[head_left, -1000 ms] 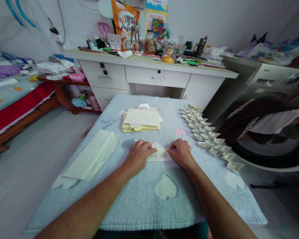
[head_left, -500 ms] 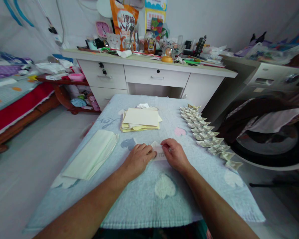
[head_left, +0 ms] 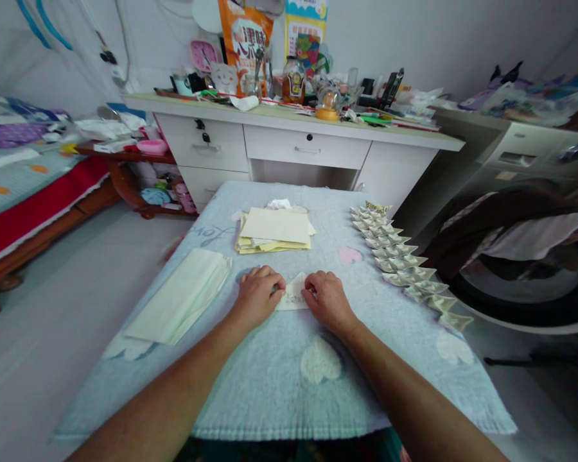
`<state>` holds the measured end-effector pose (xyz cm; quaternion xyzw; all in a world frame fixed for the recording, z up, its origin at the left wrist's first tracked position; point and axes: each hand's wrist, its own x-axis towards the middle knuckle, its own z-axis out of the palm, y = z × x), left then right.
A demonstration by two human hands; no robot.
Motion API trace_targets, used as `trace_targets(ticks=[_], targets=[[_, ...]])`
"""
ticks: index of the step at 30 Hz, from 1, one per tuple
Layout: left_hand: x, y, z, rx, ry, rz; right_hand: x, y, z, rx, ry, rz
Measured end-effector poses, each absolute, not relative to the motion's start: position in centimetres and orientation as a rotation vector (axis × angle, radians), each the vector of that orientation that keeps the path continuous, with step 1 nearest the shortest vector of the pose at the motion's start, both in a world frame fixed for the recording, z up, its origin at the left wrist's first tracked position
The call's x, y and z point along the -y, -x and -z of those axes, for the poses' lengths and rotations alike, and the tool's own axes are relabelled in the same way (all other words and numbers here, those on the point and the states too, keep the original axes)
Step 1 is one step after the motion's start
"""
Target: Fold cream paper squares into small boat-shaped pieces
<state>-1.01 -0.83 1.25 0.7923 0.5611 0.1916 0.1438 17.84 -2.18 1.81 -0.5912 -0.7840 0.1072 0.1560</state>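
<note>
A small folded piece of paper (head_left: 295, 296), peaked at the top and marked with faint print, lies on the cloth-covered table between my hands. My left hand (head_left: 260, 292) pinches its left edge with thumb and curled fingers. On the other side, my right hand (head_left: 328, 296) grips the right edge, fingertips near the slanted fold. To the left rests a pale green folded sheet stack (head_left: 180, 298). Beyond my hands sits a pile of cream and yellow paper (head_left: 275, 226). Folded paper boats (head_left: 404, 263) stand nested in a long row at the right.
A blue cloth (head_left: 250, 398) with heart patterns covers the table. Behind it stands a white desk (head_left: 308, 144) crowded with jars and packets. A washing machine (head_left: 520, 160) with laundry hanging from its door is on the right; a bed (head_left: 38, 205) is on the left.
My left hand has shifted left along the paper, and my right hand has moved slightly left. More of the paper's printed face now shows between them.
</note>
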Motion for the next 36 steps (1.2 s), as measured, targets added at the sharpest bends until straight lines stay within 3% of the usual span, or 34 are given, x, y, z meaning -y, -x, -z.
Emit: trace_targets(ticks=[24, 36], targets=[[1.1, 0.4, -1.1, -1.772, -2.296, -0.433, 2.3, -18.3, -1.7, 2.147, 1.900, -0.193], [0.9, 0.8, -1.2, -1.729, -2.276, -0.441, 1.8, -23.2, -2.0, 2.040, 2.022, -0.327]])
